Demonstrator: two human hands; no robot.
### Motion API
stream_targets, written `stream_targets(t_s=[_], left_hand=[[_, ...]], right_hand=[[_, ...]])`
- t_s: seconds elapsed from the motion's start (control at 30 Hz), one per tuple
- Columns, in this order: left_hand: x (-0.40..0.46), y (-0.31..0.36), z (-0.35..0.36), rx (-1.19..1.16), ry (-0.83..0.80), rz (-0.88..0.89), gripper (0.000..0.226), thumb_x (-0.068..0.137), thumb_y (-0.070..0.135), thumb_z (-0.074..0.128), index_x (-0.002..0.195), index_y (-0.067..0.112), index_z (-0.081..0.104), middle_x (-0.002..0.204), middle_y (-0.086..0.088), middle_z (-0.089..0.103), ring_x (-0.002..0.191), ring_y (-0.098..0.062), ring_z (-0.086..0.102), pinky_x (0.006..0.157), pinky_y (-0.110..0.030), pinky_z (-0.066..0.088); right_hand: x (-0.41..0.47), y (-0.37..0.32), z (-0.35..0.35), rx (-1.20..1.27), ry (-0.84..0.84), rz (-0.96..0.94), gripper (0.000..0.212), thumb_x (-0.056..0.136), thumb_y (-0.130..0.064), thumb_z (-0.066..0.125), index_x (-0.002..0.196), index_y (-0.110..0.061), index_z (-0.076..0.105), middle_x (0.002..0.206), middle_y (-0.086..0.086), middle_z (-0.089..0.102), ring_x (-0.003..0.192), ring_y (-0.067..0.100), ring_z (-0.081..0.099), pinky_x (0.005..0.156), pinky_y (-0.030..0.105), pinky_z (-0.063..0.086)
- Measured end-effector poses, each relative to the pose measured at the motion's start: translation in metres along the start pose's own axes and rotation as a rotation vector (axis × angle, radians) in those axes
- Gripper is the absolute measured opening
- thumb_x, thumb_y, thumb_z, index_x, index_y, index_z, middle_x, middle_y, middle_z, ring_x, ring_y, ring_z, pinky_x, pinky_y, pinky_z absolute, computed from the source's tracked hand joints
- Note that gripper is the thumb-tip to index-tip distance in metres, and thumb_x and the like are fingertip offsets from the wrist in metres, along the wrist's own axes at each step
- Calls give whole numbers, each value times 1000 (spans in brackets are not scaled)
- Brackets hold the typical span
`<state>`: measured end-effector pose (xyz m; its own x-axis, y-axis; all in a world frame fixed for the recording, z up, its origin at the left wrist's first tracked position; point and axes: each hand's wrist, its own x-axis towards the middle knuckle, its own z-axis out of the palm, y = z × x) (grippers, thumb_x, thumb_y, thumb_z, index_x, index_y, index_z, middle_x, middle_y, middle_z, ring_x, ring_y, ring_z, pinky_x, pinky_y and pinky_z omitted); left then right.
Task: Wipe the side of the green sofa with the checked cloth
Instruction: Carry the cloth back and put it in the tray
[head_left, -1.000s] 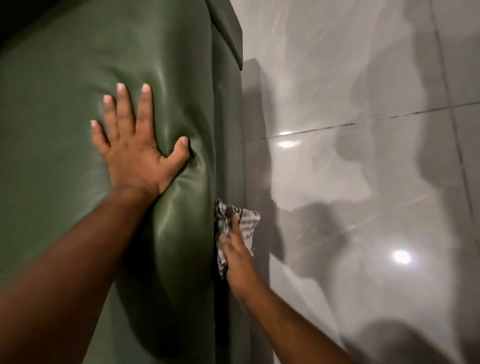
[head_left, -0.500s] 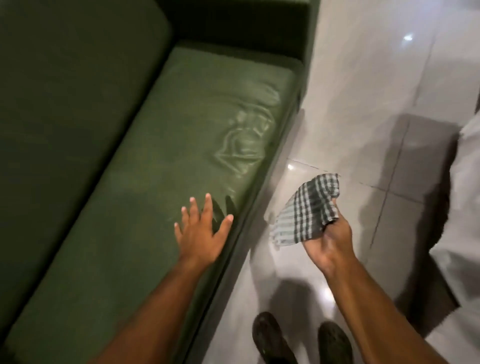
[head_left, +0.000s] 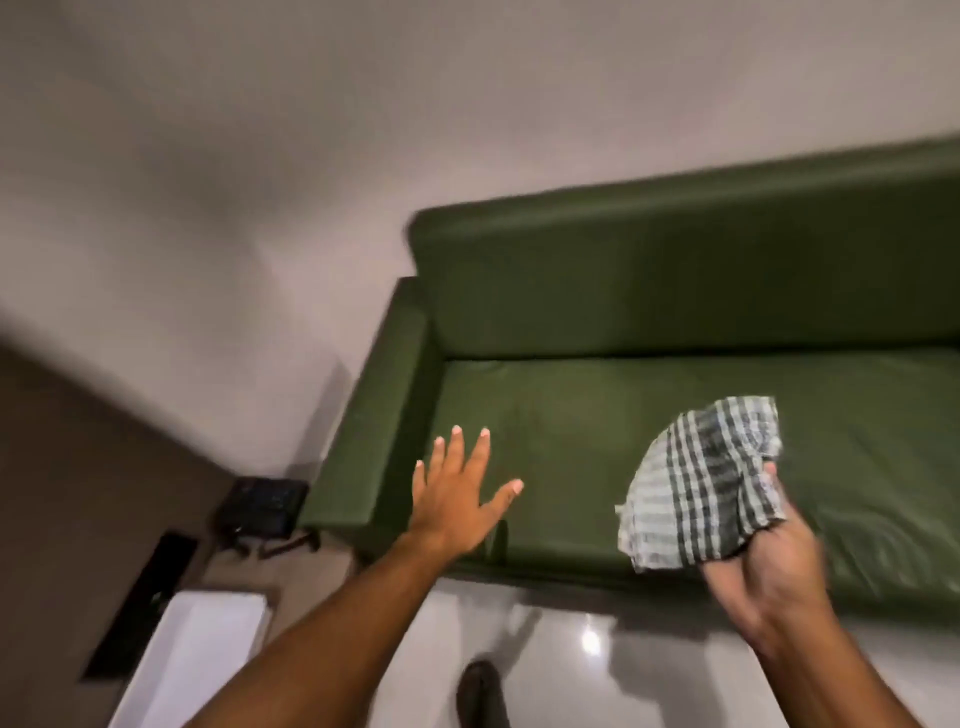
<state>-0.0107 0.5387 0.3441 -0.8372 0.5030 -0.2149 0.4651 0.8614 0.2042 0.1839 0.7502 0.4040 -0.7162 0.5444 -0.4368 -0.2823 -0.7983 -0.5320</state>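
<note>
A: Where is the checked cloth (head_left: 698, 486) sitting right now?

B: It is hanging bunched in the right hand (head_left: 769, 564), at about four o'clock in the view. The fingers are pinching its lower right edge, and the rest is fanning up and out toward eleven o'clock from the hand, in front of the seat cushion.

A: And the left hand (head_left: 457, 501)?

B: It is holding nothing. The palm is facing down, fingers spread and stretched toward twelve o'clock, near the seat's front edge. Whether it is touching the cushion, I cannot tell.

A: How is the green sofa (head_left: 649, 322) lying?

B: It is filling the right half, its backrest running from twelve toward two o'clock against a pale wall (head_left: 260, 156). Its armrest (head_left: 374, 405) is sitting at about nine o'clock from the left hand.

A: Anything else showing?

B: A small dark object (head_left: 262, 501) is resting on the floor just beyond the armrest, at eight o'clock. A dark shoe (head_left: 480, 688) is showing at six o'clock on the glossy floor (head_left: 649, 649). The picture is blurring somewhat.
</note>
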Motion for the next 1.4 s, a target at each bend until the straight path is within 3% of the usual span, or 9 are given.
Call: stream_targets(t_s=[0.17,0.33,0.47,0.8,0.97,1.07,1.17,1.23,1.4], left_hand=[[-84,-147,-21,-75,100,-388,85,92,76,37,160,36,4,173,-8,1,160,-31,1,127,-55,9],[-171,-282,-5,-160,202,-741,82,94,72,40,160,33,10,172,-9,6,160,-32,7,126,-54,15],[-223,-373,26,-208,230,-968,83,95,70,41,161,28,11,172,-13,9,159,-36,12,126,-56,15],[-239,-516,159,-355,220,-1194,87,94,73,37,161,28,5,172,-15,0,159,-37,0,128,-55,6],[-220,-555,247,-394,211,-1229,89,92,77,27,161,28,-2,171,-15,-7,159,-38,-4,128,-55,2],[-213,-569,285,-396,249,-1260,97,82,86,2,160,30,-8,170,-16,-12,157,-35,-11,124,-49,-7],[-206,-577,311,-396,283,-1296,95,85,82,12,161,26,-2,170,-18,-7,157,-37,-7,124,-49,-6],[-206,-577,322,-390,302,-1323,92,88,78,18,162,24,4,171,-19,-2,158,-39,-1,125,-51,-1],[-207,-575,330,-376,284,-1311,93,88,78,22,161,25,4,171,-19,-4,158,-37,-1,126,-52,3]], right_hand=[[-10,98,124,-243,-243,258,44,96,-45,43,129,-21,60,131,8,66,122,34,61,100,74,39],[-32,239,220,-461,-362,478,39,99,-37,41,127,-19,60,129,10,67,121,32,61,108,62,39],[-45,364,264,-681,-515,631,32,102,-28,37,117,-25,65,122,10,71,111,33,67,92,54,55],[-10,642,274,-1065,-700,790,37,101,-40,39,133,-27,54,137,8,60,125,28,58,109,55,41],[28,768,226,-1243,-855,635,32,102,-36,36,116,-36,65,120,-7,71,113,12,65,105,40,47],[44,830,184,-1418,-1028,450,30,96,-38,45,82,-39,71,69,-20,68,64,0,63,63,24,54],[57,880,121,-1820,-1471,183,30,101,-29,45,126,-22,60,126,14,62,116,30,57,102,53,45],[55,895,89,-2176,-1787,88,42,101,-37,39,142,-28,43,161,15,22,147,40,21,118,58,21],[73,898,92,-2112,-1875,-444,50,93,-45,43,141,-31,41,162,12,24,147,40,24,107,62,32]])
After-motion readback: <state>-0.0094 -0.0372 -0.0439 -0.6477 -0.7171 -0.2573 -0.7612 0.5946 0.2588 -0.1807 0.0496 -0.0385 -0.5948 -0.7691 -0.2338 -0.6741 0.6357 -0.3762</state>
